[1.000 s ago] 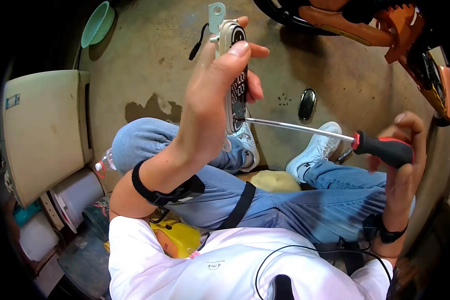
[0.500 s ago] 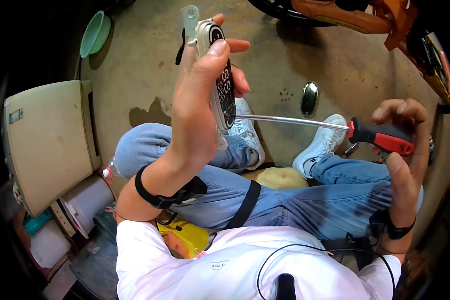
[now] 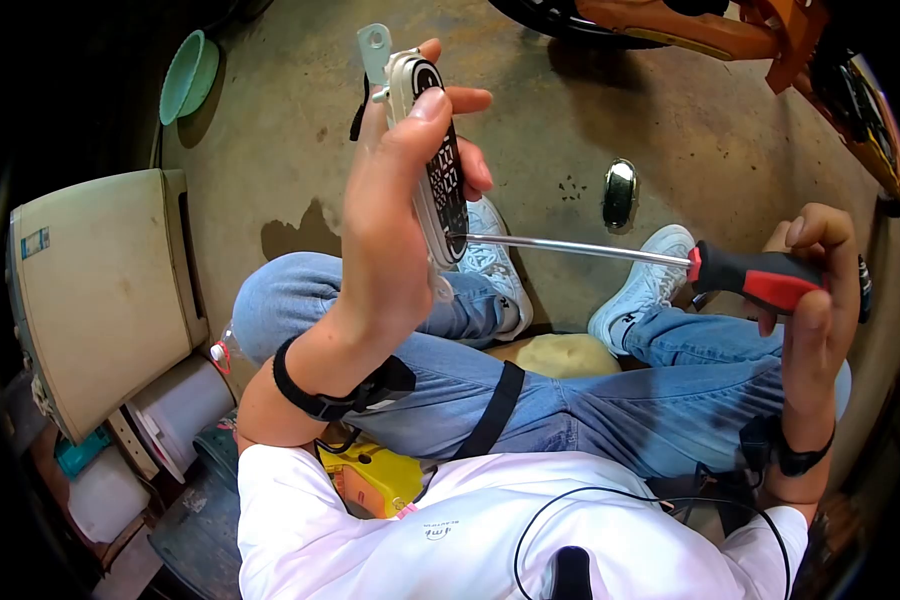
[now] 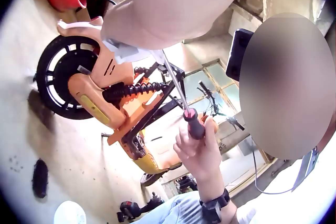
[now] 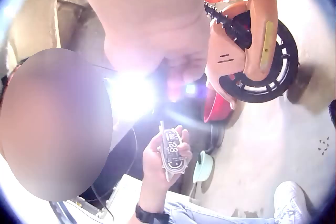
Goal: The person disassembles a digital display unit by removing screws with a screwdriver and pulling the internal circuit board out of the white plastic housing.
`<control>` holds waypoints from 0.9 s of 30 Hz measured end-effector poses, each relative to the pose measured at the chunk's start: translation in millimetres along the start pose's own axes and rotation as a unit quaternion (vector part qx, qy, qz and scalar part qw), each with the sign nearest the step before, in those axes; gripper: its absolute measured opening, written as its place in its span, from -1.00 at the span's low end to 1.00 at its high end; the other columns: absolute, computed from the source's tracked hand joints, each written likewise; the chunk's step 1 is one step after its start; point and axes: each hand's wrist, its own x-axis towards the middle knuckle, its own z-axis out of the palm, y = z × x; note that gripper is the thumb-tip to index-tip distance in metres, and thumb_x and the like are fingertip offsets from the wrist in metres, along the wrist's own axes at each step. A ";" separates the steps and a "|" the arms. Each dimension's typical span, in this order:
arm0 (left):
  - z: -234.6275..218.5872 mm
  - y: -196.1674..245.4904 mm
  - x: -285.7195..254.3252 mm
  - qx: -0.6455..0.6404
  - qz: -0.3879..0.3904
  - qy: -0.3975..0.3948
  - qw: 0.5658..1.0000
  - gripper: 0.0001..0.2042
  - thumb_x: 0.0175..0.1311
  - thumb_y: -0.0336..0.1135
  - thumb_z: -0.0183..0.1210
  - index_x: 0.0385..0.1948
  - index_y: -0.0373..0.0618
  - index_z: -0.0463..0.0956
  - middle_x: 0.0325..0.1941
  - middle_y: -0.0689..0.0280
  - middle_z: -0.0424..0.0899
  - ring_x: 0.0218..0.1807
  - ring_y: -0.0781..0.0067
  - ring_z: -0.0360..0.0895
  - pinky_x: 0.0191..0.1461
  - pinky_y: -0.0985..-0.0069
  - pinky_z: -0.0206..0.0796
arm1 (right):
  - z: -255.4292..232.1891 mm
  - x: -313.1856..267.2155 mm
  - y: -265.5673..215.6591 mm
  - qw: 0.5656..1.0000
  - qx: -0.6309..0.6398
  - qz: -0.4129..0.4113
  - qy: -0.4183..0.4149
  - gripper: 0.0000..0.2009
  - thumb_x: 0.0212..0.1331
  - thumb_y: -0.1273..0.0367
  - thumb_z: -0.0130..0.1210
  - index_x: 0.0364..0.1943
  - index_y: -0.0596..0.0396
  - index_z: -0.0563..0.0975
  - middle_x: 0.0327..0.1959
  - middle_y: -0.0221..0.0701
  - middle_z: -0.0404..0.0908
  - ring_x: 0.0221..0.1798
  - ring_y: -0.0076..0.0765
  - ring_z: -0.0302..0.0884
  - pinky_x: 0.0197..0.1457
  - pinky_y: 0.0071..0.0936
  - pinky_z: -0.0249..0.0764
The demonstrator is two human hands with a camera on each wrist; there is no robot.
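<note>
My left hand (image 3: 388, 200) grips a long oval display panel (image 3: 446, 205) upright, thumb across its dark face. The panel has a pale housing with a metal tab on top and a short black cable behind. Printed digits show on its face in the right wrist view, where that left hand (image 5: 154, 163) holds it from below. My right hand (image 3: 836, 290) holds a screwdriver (image 3: 740, 278) by its black and red handle, thumb and fingers around the end. The shaft runs level to the left, its tip at the panel's lower end. Any screw there is too small to see.
An orange electric bike frame (image 4: 89, 95) with a wheel stands ahead to the right. On the floor lie a dark glossy oval piece (image 3: 620, 195) and a green basin (image 3: 190, 80). A beige case (image 3: 105, 290) stands left, near a plastic bottle (image 3: 222, 350).
The screwdriver handle has turned, showing more red. My right fingers loosened from it, then closed on it again. The panel sits further left in the view than one second ago.
</note>
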 end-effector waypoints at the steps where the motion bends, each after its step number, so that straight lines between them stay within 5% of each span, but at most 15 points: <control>1: 0.6 0.0 -0.2 -0.001 0.002 -0.002 1.000 -0.44 0.42 -0.10 -0.11 0.36 -0.27 0.17 0.04 0.10 0.58 -0.33 0.60 0.51 -0.29 0.67 0.30 | -5.5 -1.3 0.8 0.999 0.006 0.040 -0.026 -0.34 0.11 -0.10 0.21 0.06 0.10 0.28 -0.13 -0.24 0.49 -0.17 -0.51 0.52 -0.20 -0.62 0.41; 3: 0.7 -0.7 -0.3 -0.003 0.002 -0.003 1.000 -0.44 0.42 -0.10 -0.10 0.36 -0.27 0.17 0.04 0.10 0.58 -0.33 0.60 0.51 -0.29 0.67 0.30 | 1.8 1.9 -0.1 0.998 0.024 0.042 -0.030 -0.36 0.14 -0.08 0.20 0.07 0.09 0.28 -0.14 -0.27 0.51 -0.18 -0.55 0.54 -0.25 -0.66 0.41; 5: -0.1 -1.1 -0.1 -0.004 0.002 -0.002 1.000 -0.44 0.42 -0.10 -0.10 0.36 -0.27 0.18 0.04 0.10 0.58 -0.33 0.59 0.51 -0.29 0.67 0.30 | 27.0 8.3 -0.7 0.994 -0.012 -0.094 0.054 -0.39 0.20 -0.08 0.15 0.08 0.10 0.29 -0.19 -0.31 0.54 -0.22 -0.60 0.54 -0.31 -0.71 0.38; 6: -0.9 -1.1 0.4 0.000 0.001 0.002 1.000 -0.44 0.42 -0.10 -0.10 0.35 -0.27 0.18 0.04 0.10 0.58 -0.33 0.60 0.51 -0.29 0.67 0.30 | 34.1 9.2 -2.4 0.991 -0.018 -0.099 0.088 -0.39 0.20 -0.07 0.15 0.11 0.09 0.28 -0.21 -0.32 0.54 -0.22 -0.61 0.55 -0.33 -0.72 0.39; 12: -0.3 -2.0 -0.9 -0.003 -0.005 -0.002 1.000 -0.45 0.43 -0.11 -0.10 0.34 -0.27 0.19 0.04 0.10 0.58 -0.34 0.59 0.51 -0.28 0.65 0.30 | -6.5 -1.3 2.9 0.998 -0.005 0.052 -0.017 -0.35 0.12 -0.02 0.22 0.13 0.09 0.27 -0.18 -0.28 0.51 -0.24 -0.55 0.51 -0.25 -0.61 0.46; 16: -1.9 -2.5 0.3 -0.007 -0.007 0.010 1.000 -0.46 0.43 -0.11 -0.10 0.34 -0.26 0.20 0.04 0.11 0.58 -0.34 0.59 0.51 -0.28 0.65 0.30 | 27.9 11.1 -2.2 0.996 0.037 -0.065 0.051 -0.38 0.13 0.00 0.23 0.09 0.12 0.28 -0.19 -0.29 0.51 -0.32 -0.59 0.44 -0.26 -0.62 0.45; 20: -2.5 -1.7 1.9 -0.010 -0.014 0.013 1.000 -0.45 0.43 -0.12 -0.09 0.35 -0.25 0.19 0.03 0.12 0.58 -0.34 0.59 0.51 -0.29 0.65 0.30 | 13.4 5.6 6.2 0.996 0.036 -0.073 0.021 -0.37 0.15 -0.01 0.23 0.10 0.13 0.28 -0.16 -0.29 0.52 -0.30 -0.59 0.46 -0.26 -0.65 0.44; 22: -1.2 -1.8 1.1 -0.011 -0.021 0.001 1.000 -0.45 0.42 -0.11 -0.08 0.36 -0.25 0.19 0.01 0.15 0.58 -0.34 0.61 0.50 -0.29 0.67 0.31 | -1.8 2.0 8.4 1.000 0.013 0.011 -0.015 -0.42 0.22 -0.01 0.14 0.11 0.10 0.27 -0.15 -0.27 0.50 -0.31 -0.57 0.42 -0.27 -0.66 0.38; 25: 0.5 -3.3 0.9 -0.028 -0.032 0.007 0.999 -0.44 0.42 -0.10 -0.07 0.37 -0.23 0.18 0.00 0.18 0.57 -0.33 0.63 0.49 -0.30 0.68 0.31 | 10.7 7.3 3.1 0.995 0.094 0.030 0.012 -0.33 0.16 -0.04 0.26 0.11 0.14 0.25 -0.12 -0.27 0.52 -0.31 -0.61 0.46 -0.30 -0.73 0.40; 27: -1.8 -4.3 0.7 -0.044 -0.032 0.008 0.999 -0.43 0.42 -0.10 -0.06 0.38 -0.22 0.17 -0.01 0.20 0.56 -0.34 0.65 0.48 -0.29 0.69 0.31 | 19.3 13.9 2.5 0.991 0.114 -0.064 -0.005 -0.44 0.14 0.24 0.26 0.13 0.13 0.24 -0.10 -0.28 0.50 -0.15 -0.52 0.47 -0.06 -0.60 0.43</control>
